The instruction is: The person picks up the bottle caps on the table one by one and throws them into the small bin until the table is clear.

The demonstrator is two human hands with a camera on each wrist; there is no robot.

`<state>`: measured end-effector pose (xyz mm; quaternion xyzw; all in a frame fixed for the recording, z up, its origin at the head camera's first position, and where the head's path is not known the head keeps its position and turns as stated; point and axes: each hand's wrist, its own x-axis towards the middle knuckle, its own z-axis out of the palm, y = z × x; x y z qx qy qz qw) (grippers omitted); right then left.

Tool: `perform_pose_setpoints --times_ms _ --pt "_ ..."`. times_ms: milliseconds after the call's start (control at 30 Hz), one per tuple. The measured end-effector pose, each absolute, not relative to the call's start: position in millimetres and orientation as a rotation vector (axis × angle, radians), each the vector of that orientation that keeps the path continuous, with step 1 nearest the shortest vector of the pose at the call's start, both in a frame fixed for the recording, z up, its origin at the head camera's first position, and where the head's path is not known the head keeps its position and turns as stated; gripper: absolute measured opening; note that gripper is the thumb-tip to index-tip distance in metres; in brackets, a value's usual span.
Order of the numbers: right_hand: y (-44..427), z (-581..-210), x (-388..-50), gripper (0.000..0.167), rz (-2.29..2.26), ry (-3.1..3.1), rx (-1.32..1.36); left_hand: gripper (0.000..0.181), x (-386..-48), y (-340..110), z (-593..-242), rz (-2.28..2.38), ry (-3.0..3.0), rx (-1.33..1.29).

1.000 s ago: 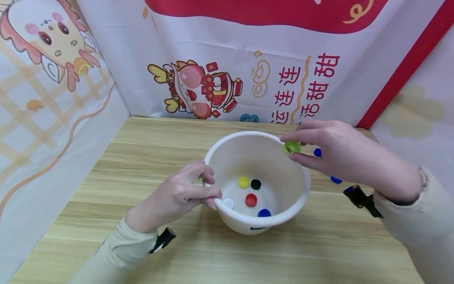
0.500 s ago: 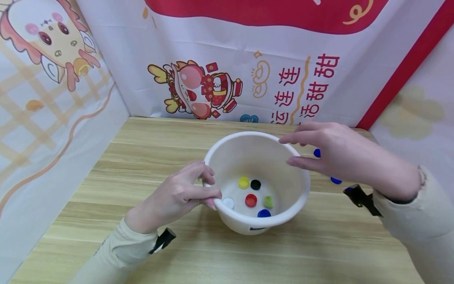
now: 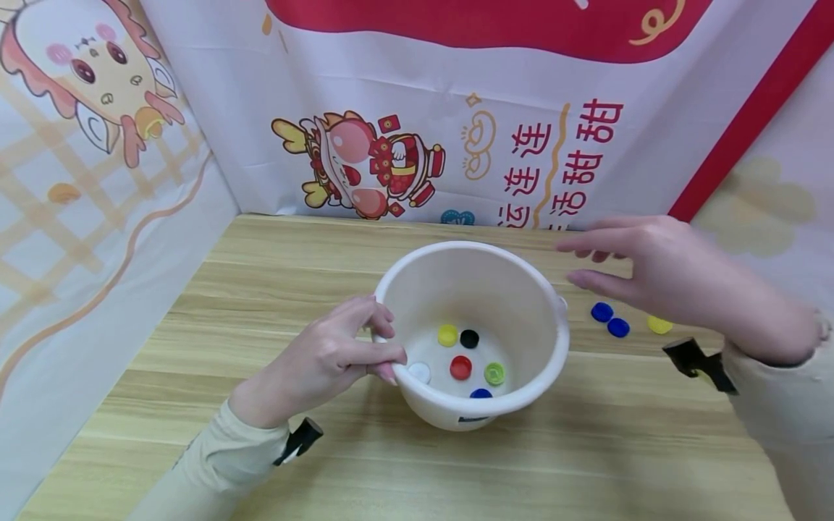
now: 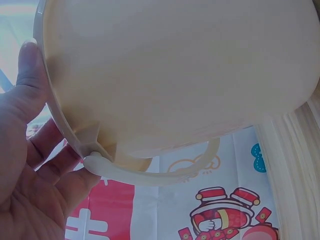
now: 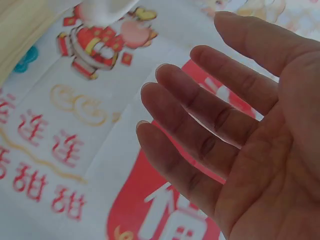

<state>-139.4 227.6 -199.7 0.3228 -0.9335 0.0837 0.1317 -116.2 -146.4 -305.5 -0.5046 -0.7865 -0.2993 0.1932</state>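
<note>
A white bucket [image 3: 554, 362] stands on the wooden table in the head view. My left hand [image 3: 332, 354] grips its left rim, and the left wrist view shows the thumb and fingers around the rim beside the handle [image 4: 145, 177]. On the bucket's floor lie bottle caps: yellow [image 3: 447, 335], black [image 3: 469, 339], red [image 3: 460, 367], white [image 3: 420, 373], green [image 3: 494, 373] and a partly hidden blue one [image 3: 481, 394]. To the right of the bucket my right hand [image 3: 664, 268] hovers over the table, holding nothing, its fingers fairly straight in the right wrist view.
Two blue caps [image 3: 618, 328] lie on the table [image 3: 293, 289] right of the bucket. A yellow cap [image 3: 659, 325] sits farther right, partly covered by the right hand. A printed cloth [image 3: 404, 72] hangs behind the table.
The right hand let go of the green cap, which fell into the bucket and now lies flat. That hand then moved right, off the rim. The left hand has stayed put.
</note>
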Motion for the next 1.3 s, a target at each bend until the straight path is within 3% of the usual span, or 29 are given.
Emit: perform_pose_setpoints --times_ms 367,767,1033,1300 --pt "293.6 -240.3 -169.6 0.038 0.388 -3.027 0.642 0.026 -116.7 -146.6 -305.2 -0.832 -2.225 -1.412" --pt "370.2 -331.9 -203.3 0.038 0.505 -3.215 0.474 0.025 -117.5 -146.6 -306.1 -0.835 -2.200 -1.424" --pt "384.7 -375.4 -205.9 0.060 0.459 -3.311 0.374 0.025 -118.9 -146.4 -307.1 -0.830 -2.162 -1.440" --pt "376.5 -388.6 -210.7 0.040 0.506 -3.223 0.462 0.025 -117.5 -146.7 -306.0 -0.842 -2.192 -1.418"
